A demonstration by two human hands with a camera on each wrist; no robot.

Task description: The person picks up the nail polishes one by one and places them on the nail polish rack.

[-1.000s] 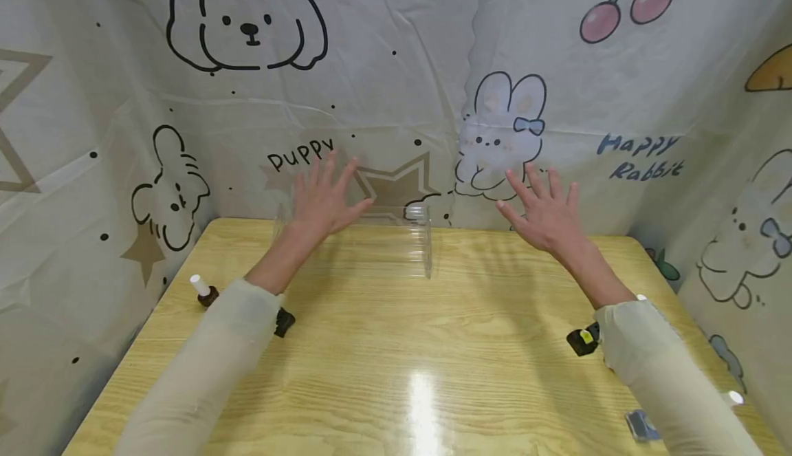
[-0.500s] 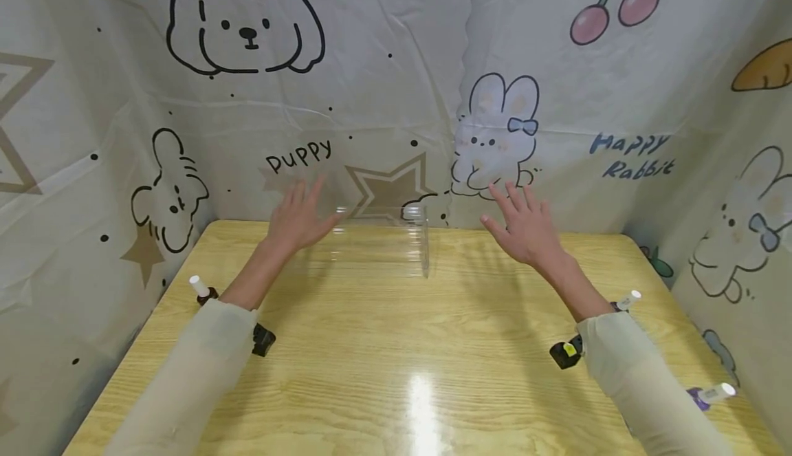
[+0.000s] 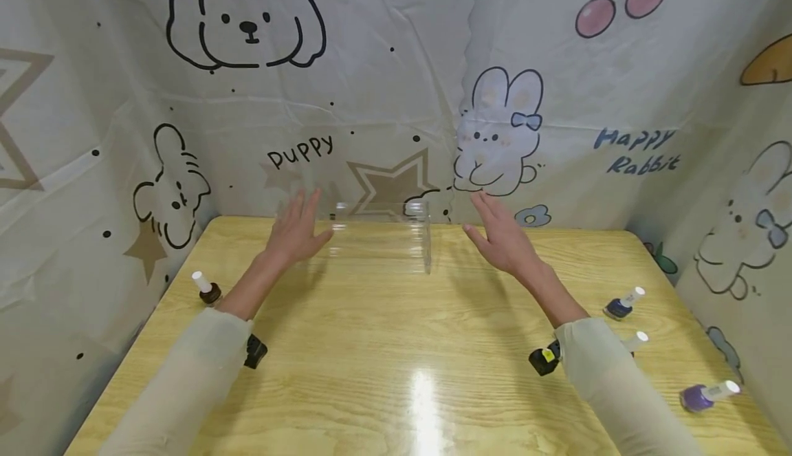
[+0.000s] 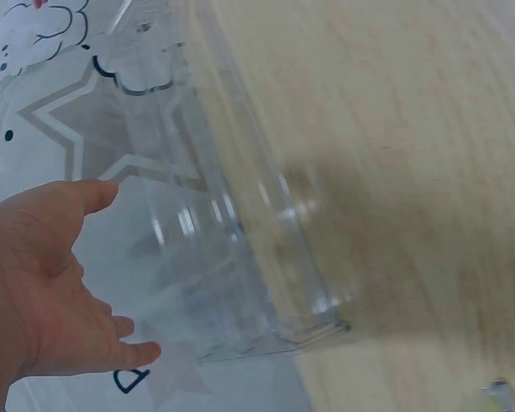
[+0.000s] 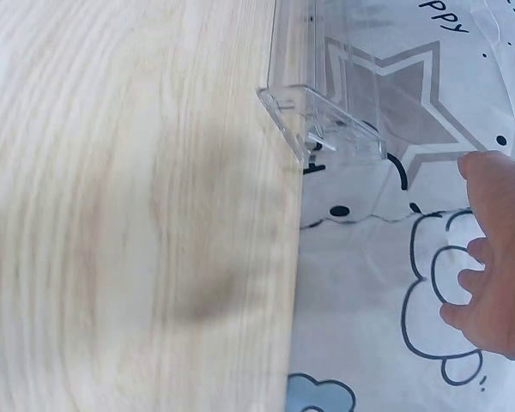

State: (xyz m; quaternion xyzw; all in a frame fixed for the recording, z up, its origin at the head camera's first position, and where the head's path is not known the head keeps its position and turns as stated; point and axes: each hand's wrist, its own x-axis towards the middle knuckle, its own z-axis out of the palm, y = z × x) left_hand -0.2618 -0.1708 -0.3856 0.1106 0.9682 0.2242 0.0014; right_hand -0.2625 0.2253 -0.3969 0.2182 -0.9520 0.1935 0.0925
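A clear plastic tiered rack (image 3: 383, 239) stands at the back of the wooden table, near the printed cloth. My left hand (image 3: 295, 229) hovers at the rack's left end, fingers extended and holding nothing. In the left wrist view, a gap shows between that hand (image 4: 60, 292) and the clear rack (image 4: 232, 223). To the right of the rack my right hand (image 3: 502, 236) hangs above the table, fingers straight, nothing in it. The right wrist view shows the same hand (image 5: 498, 249) apart from the rack's end panel (image 5: 326, 129).
A dark brown nail polish bottle (image 3: 209, 292) stands on the table's left side. On the right are a dark blue bottle (image 3: 620, 307), a purple bottle (image 3: 699, 397) and a white cap (image 3: 637, 340), its bottle mostly hidden by the sleeve. A printed cloth (image 3: 383, 84) hangs behind the table.
Both hands have come lower. The left hand has shifted slightly left, and the right hand has moved left, closer to the rack. More of the bottles on the right shows now.
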